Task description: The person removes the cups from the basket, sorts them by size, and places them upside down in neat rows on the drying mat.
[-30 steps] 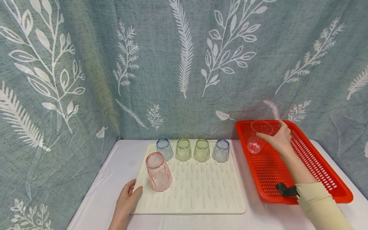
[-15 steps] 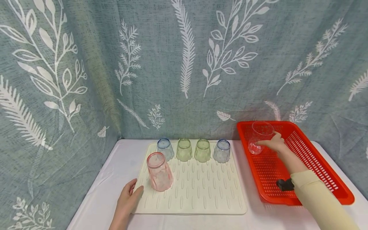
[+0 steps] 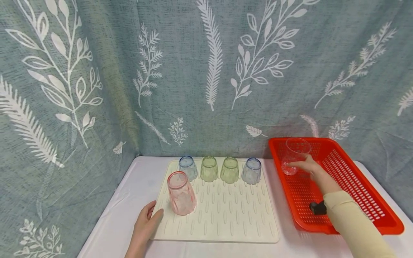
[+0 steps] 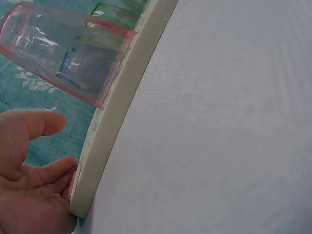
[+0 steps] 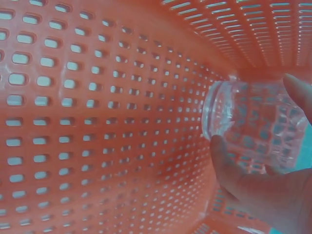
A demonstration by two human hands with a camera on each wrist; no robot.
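Note:
In the head view, a tall clear drinking glass (image 3: 295, 154) stands in the red plastic basket (image 3: 384, 229), rim up. Around its lower part my right hand (image 3: 309, 168) has the thumb on the near side; most of its fingers are hidden. The right wrist view shows the thumb by the glass's thick base and one fingertip at its other side. My left hand (image 3: 146, 222) rests at the left edge of the cream drying mat (image 3: 226, 215), thumb spread away from relaxed fingers. Nearest to it, a pink glass (image 3: 182, 197) stands upside down on the mat.
Along the mat's back edge stand upside-down short glasses: a light blue one (image 3: 188, 168), two green ones, left (image 3: 209, 169) and right (image 3: 230, 170), and a blue-rimmed one (image 3: 251, 171). A leaf-patterned curtain (image 3: 206, 71) hangs behind the white table (image 3: 142, 179).
My right hand has moved down along the clear glass, from near its rim to its lower part. The glass stays in place in the basket. My left hand has not moved.

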